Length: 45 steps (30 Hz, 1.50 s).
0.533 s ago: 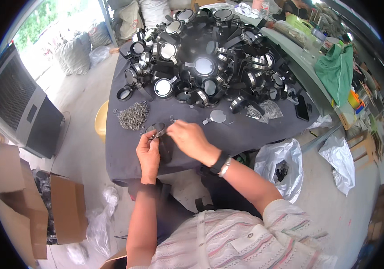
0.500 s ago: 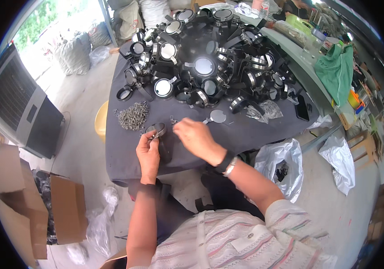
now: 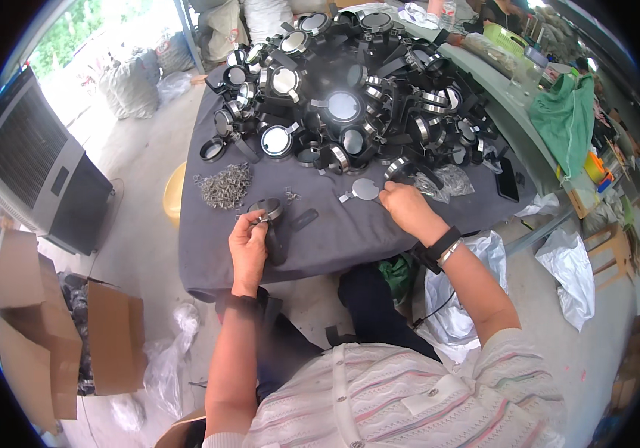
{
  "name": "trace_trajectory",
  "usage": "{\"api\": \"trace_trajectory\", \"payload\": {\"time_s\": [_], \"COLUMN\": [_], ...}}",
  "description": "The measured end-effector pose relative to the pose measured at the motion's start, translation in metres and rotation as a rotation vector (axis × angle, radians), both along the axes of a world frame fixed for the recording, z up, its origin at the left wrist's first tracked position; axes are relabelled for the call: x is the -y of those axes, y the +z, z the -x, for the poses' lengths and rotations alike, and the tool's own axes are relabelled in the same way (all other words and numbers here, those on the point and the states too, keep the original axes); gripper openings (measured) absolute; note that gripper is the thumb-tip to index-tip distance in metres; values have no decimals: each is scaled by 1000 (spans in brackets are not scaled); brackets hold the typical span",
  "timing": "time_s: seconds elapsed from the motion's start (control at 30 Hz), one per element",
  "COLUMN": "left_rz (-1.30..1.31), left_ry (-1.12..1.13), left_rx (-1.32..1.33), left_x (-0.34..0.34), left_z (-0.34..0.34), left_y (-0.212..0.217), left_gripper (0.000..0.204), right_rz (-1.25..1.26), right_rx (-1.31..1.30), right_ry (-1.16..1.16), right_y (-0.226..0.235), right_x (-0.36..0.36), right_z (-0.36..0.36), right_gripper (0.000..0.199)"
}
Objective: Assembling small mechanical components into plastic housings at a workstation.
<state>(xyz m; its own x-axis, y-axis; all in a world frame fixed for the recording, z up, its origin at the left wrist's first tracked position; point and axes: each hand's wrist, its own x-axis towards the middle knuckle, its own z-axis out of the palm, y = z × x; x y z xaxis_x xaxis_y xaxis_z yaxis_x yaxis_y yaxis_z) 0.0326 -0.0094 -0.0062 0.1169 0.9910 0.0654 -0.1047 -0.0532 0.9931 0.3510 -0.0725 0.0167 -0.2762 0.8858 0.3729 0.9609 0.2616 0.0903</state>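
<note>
Now one dark round thing point(image 3: 268, 207) with a handle is pinched in the left hand point(image 3: 247, 250), over the near part of the gray table point(image 3: 327, 246). Past it lie one black strip point(image 3: 304, 219), one flat gray disc point(image 3: 365, 190), one pile of metal clips point(image 3: 224, 187) and one big heap point(image 3: 344, 107). Since before, the right hand point(image 3: 413, 211) went right, to the disc. That arm reaches out, fingers bent; I can't tell if they grip.

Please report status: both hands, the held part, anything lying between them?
Left hand: holding black round part. Right hand: at edge of grey disc, grip unclear. Between hands: small black strip on dark cloth.
</note>
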Motion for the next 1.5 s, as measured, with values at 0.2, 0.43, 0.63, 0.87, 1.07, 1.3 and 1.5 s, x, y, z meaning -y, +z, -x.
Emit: {"api": "trace_trajectory", "payload": {"time_s": [0.2,0.43,0.63,0.87,1.07,1.3,1.5], "left_rz": [-11,40,-12,-20,-20,-58,-112], "left_ry": [-25,18,43,46,43,51,23], "left_rx": [21,-5,-34,-43,-32,-19,15], "left_x": [3,2,-3,-4,-1,-5,-14], "left_z": [-1,-5,-7,-4,-2,-2,-7], "left_y": [3,1,-3,-8,-6,-11,-14], "left_gripper": [14,14,14,14,15,16,16], "right_rz": [-50,-54,-80,389,494,503,356], "right_rx": [298,265,-458,-1143,-1324,-1478,-1287], "right_ry": [78,65,173,222,250,295,380], "right_y": [7,3,5,8,-4,-18,-12], "right_x": [0,-4,-16,-34,-50,-59,-67], "right_z": [6,1,51,137,162,168,161], "right_gripper": [4,4,12,8,8,7,7]}}
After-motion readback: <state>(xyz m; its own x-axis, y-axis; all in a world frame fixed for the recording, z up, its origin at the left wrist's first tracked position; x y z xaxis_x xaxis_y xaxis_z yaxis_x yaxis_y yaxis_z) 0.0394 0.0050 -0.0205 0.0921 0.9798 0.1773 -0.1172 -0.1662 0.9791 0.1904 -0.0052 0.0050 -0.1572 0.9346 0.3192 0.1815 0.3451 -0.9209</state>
